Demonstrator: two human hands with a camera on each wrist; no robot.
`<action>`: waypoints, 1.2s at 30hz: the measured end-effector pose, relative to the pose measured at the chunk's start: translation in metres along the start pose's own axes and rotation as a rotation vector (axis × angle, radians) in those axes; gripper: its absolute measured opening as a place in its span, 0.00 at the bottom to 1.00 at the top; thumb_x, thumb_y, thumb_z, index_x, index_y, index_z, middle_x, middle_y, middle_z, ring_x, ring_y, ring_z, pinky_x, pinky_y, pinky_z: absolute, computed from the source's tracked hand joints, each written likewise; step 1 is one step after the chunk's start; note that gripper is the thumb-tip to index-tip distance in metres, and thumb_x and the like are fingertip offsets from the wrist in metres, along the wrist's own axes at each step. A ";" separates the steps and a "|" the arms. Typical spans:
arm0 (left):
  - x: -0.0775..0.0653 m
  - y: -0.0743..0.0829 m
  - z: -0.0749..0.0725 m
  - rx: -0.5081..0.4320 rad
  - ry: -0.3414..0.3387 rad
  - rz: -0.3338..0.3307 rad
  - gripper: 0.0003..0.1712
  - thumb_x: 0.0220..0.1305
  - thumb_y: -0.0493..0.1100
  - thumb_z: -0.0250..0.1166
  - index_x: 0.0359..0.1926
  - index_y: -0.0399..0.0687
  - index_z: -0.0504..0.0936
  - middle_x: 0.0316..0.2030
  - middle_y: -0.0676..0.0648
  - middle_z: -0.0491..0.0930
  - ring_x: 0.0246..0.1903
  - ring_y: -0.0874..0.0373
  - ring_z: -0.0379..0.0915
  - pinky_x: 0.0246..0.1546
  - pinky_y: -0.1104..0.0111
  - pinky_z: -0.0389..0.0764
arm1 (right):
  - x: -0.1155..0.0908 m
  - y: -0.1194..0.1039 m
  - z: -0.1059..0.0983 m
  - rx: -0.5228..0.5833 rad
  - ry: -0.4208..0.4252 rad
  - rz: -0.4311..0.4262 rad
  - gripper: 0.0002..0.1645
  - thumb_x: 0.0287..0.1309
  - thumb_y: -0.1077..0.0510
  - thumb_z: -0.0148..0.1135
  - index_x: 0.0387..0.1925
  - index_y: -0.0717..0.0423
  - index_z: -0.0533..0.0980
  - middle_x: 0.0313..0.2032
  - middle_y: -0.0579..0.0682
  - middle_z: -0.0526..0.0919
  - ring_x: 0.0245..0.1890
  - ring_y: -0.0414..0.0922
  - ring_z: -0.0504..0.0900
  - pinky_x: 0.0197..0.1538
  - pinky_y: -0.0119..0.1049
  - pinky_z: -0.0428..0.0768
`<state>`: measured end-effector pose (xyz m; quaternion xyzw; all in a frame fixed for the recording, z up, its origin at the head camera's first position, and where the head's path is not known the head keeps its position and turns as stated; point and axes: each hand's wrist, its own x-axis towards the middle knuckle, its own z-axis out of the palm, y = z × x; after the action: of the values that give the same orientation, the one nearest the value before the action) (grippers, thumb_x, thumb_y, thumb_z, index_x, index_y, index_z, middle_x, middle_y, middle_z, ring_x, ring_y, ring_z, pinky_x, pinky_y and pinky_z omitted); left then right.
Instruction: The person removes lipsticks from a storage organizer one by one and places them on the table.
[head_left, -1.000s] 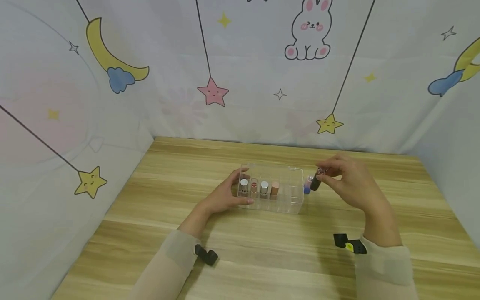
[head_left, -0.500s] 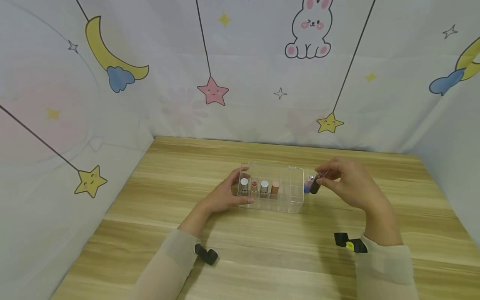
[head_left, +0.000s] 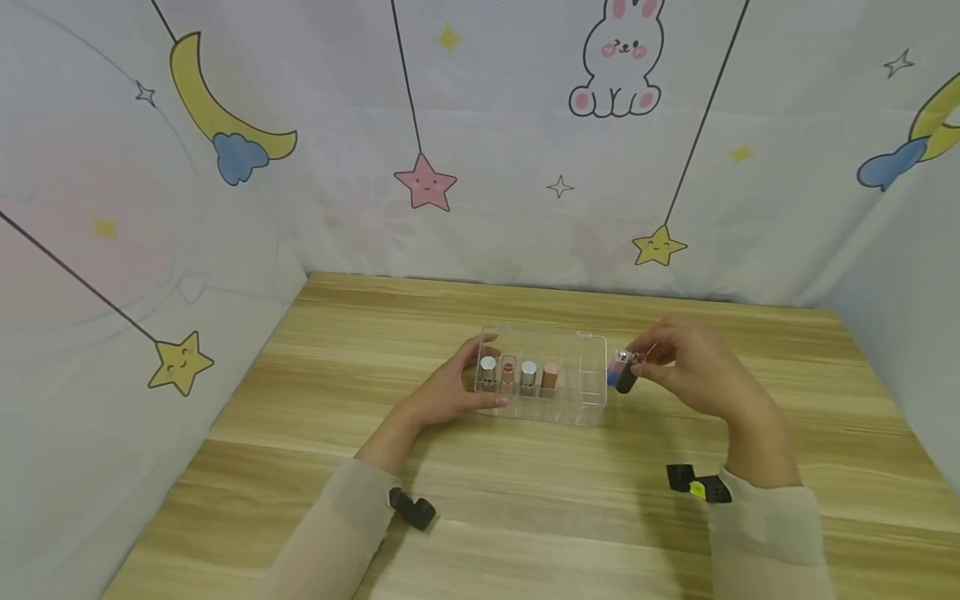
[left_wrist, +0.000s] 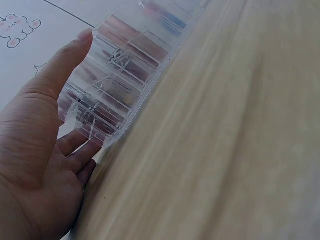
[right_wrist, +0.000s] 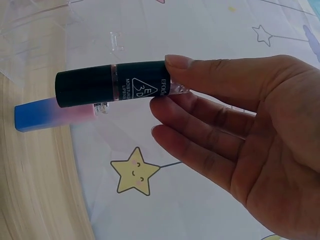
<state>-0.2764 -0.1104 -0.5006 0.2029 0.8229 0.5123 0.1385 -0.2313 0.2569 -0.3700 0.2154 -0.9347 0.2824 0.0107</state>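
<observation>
dark lipstick (right_wrist: 114,84) is pinched in the right hand (head_left: 693,371); left hand (head_left: 448,390) grips clear case (head_left: 591,375).

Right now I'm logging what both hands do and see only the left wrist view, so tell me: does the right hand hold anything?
Observer: Yes, the right hand holds a dark lipstick tube.
Operator: Is that tube inside the clear box?
Observer: No, the head view shows it outside the clear box, beyond the end away from the left hand.
Operator: Any markings on it?
Observer: Yes, the right wrist view shows a white triangle on its side.
</observation>
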 end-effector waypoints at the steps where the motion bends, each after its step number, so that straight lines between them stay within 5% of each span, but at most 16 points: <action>1: 0.000 0.000 0.000 0.000 0.001 0.001 0.60 0.54 0.57 0.81 0.80 0.70 0.54 0.72 0.56 0.69 0.77 0.49 0.59 0.77 0.40 0.56 | 0.000 0.001 0.000 0.003 -0.008 -0.001 0.11 0.62 0.62 0.73 0.46 0.57 0.87 0.43 0.50 0.87 0.39 0.44 0.86 0.43 0.39 0.82; 19: 0.002 -0.002 0.000 -0.002 -0.002 0.011 0.59 0.56 0.55 0.81 0.80 0.67 0.54 0.73 0.54 0.68 0.77 0.48 0.59 0.76 0.40 0.57 | 0.005 0.007 0.012 0.121 -0.174 0.087 0.13 0.58 0.69 0.71 0.46 0.60 0.86 0.39 0.49 0.89 0.38 0.42 0.86 0.39 0.33 0.82; 36: 0.001 0.000 -0.001 0.000 -0.005 0.010 0.59 0.55 0.56 0.81 0.80 0.68 0.54 0.73 0.55 0.68 0.78 0.48 0.58 0.76 0.40 0.56 | 0.010 0.013 0.020 0.111 -0.233 0.110 0.12 0.56 0.68 0.74 0.43 0.61 0.85 0.37 0.50 0.88 0.36 0.43 0.82 0.39 0.35 0.82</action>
<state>-0.2778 -0.1104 -0.5005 0.2081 0.8217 0.5124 0.1381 -0.2440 0.2523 -0.3923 0.1952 -0.9229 0.3071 -0.1254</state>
